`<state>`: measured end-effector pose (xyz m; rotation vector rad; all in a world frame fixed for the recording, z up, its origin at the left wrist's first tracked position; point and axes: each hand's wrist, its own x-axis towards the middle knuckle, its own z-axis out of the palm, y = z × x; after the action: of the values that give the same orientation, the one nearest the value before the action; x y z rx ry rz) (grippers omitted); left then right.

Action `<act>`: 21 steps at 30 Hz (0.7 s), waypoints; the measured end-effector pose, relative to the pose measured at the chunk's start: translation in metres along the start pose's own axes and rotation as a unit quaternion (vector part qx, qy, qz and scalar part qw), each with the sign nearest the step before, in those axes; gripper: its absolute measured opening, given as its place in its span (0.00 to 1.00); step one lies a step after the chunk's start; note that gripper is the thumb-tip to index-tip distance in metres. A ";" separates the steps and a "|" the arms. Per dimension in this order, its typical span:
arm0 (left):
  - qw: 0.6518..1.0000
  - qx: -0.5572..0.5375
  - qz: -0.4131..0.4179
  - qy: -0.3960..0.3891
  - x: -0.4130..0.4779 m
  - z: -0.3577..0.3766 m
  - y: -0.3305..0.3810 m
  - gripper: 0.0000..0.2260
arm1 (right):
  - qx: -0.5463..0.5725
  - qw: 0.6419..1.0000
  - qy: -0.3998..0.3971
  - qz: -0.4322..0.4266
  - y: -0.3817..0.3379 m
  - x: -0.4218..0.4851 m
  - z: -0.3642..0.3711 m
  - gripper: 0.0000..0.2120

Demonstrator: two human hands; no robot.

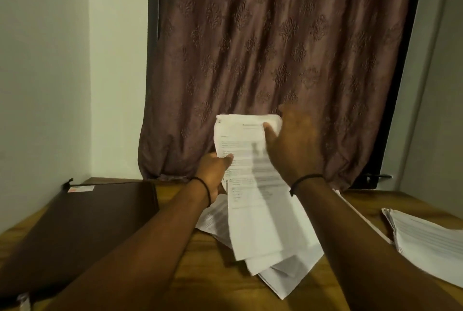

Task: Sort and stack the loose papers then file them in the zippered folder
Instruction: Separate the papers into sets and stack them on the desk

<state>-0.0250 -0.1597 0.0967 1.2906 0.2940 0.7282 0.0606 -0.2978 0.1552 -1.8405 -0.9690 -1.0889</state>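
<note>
A printed white sheet [240, 140] is lifted at its far end above a loose pile of papers [270, 243] in the middle of the wooden table. My left hand [213, 173] pinches the sheet's left edge with the thumb on top. My right hand [293, 145] holds its upper right corner, thumb on the front and fingers behind, slightly blurred. A dark brown zippered folder [82, 225] lies closed on the table at the left. A second stack of papers [426, 238] sits at the right edge.
The wooden table [200, 273] reaches the wall. A brown patterned curtain [275, 60] hangs right behind the papers. White walls close in on the left and right. A small label [81, 188] sits on the folder's far corner.
</note>
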 end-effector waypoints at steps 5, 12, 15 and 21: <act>0.990 -0.129 -0.016 0.052 0.008 -0.002 -0.011 0.12 | 0.127 0.945 -0.300 0.013 -0.014 -0.046 0.014 0.27; 0.985 -0.122 -0.121 0.000 -0.001 -0.021 -0.041 0.15 | -0.030 0.937 -0.344 -0.052 -0.003 -0.097 0.060 0.16; 0.983 -0.058 -0.171 -0.021 -0.002 -0.036 -0.050 0.19 | -0.075 0.940 -0.325 -0.072 -0.002 -0.114 0.075 0.13; 0.966 0.127 -0.109 0.195 0.013 -0.086 -0.052 0.19 | -0.106 0.938 -0.327 -0.035 0.014 -0.128 0.097 0.15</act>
<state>-0.0481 -0.0908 0.0268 1.3222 0.8592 0.7693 0.0604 -0.2456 0.0026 -2.4354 -1.3338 -0.6298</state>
